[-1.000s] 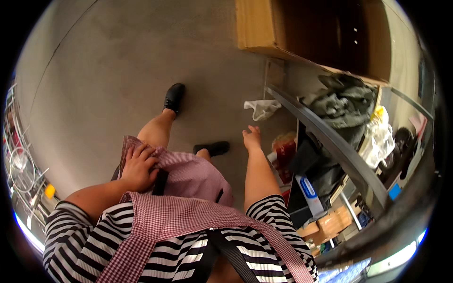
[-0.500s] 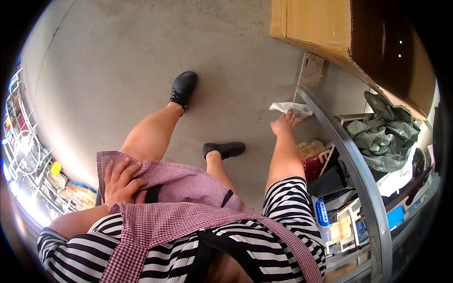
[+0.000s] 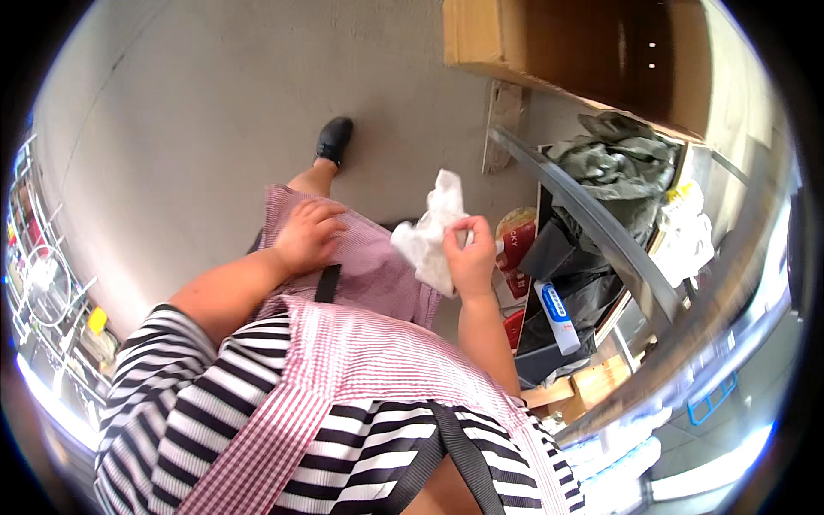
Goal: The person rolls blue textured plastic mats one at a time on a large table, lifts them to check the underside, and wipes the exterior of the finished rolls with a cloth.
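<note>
Crumpled white paper tissue (image 3: 432, 233) hangs pinched in the right hand (image 3: 471, 257), raised in front of the pink checked apron (image 3: 360, 266) beside the grey metal shelf rail (image 3: 592, 225). Fingers loose and gripping nothing, the left hand (image 3: 306, 236) rests flat on the apron over the thigh.

a bare grey concrete floor (image 3: 215, 112) fills the upper left. a black shoe (image 3: 334, 139) stands on it near the middle. at the floor's right edge a metal shelf (image 3: 592, 227) runs slantwise; a crumpled grey-green cloth (image 3: 614, 167) lies on it, with a white and blue tube (image 3: 558, 316) and cardboard boxes (image 3: 592, 384) lower down. a large cardboard box (image 3: 489, 39) stands at the floor's far right edge.
</note>
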Action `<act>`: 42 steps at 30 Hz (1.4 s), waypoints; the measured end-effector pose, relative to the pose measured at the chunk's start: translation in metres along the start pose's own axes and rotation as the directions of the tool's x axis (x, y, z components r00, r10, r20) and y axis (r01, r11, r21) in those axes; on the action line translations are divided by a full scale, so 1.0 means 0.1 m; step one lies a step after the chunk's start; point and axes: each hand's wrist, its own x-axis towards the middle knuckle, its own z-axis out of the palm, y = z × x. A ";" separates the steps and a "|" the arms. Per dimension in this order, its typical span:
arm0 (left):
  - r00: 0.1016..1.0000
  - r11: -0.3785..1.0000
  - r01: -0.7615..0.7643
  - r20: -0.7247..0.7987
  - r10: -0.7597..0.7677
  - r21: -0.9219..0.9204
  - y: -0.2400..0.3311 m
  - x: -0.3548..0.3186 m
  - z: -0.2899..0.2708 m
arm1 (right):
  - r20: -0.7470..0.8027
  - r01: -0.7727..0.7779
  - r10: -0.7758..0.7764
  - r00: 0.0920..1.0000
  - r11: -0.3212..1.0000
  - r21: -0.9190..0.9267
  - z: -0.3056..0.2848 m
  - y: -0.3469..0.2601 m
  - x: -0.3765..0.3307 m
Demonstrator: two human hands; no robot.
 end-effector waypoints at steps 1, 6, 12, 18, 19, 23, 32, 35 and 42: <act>0.994 0.977 0.068 -0.075 -0.085 -0.203 0.28 0.12 -0.10 | 0.011 0.028 -0.028 1.000 1.000 -0.012 -0.11 -0.23 -0.14; 0.987 0.550 0.146 0.088 -0.132 -0.822 1.61 0.75 -0.55 | 0.059 0.136 -0.136 0.989 0.991 -0.012 -0.81 -1.23 -0.88; 0.979 0.604 0.091 0.181 0.090 -0.791 2.86 0.85 -0.99 | -0.067 0.296 -0.293 0.954 0.954 0.048 -1.46 -1.53 -1.58; 0.955 0.680 -0.073 0.146 0.258 -0.730 3.98 0.73 -1.12 | -0.266 0.276 -0.182 0.947 0.885 0.375 -2.07 -1.55 -2.43; 0.942 0.633 -0.060 0.167 0.292 -0.772 4.15 0.72 -1.12 | -0.286 0.269 -0.137 0.948 0.823 0.500 -2.14 -1.46 -2.57; 0.885 0.617 -0.157 0.167 0.434 -0.771 4.85 0.59 -1.02 | -0.685 0.542 -0.344 0.643 0.835 0.090 -2.56 -1.51 -2.99; 0.804 0.670 -0.286 0.208 0.556 -0.685 5.82 0.10 -0.68 | -0.784 0.414 -0.021 0.620 0.858 0.304 -3.01 -1.22 -3.73; 0.787 0.692 -0.369 0.187 0.588 -0.621 5.98 0.04 -0.62 | -0.815 0.423 -0.063 0.576 0.876 0.231 -3.13 -1.20 -3.90; 0.526 0.483 -0.787 -0.010 0.850 -0.383 6.47 -0.16 -0.57 | -0.823 0.644 -0.244 0.513 0.743 0.181 -3.32 -0.87 -4.20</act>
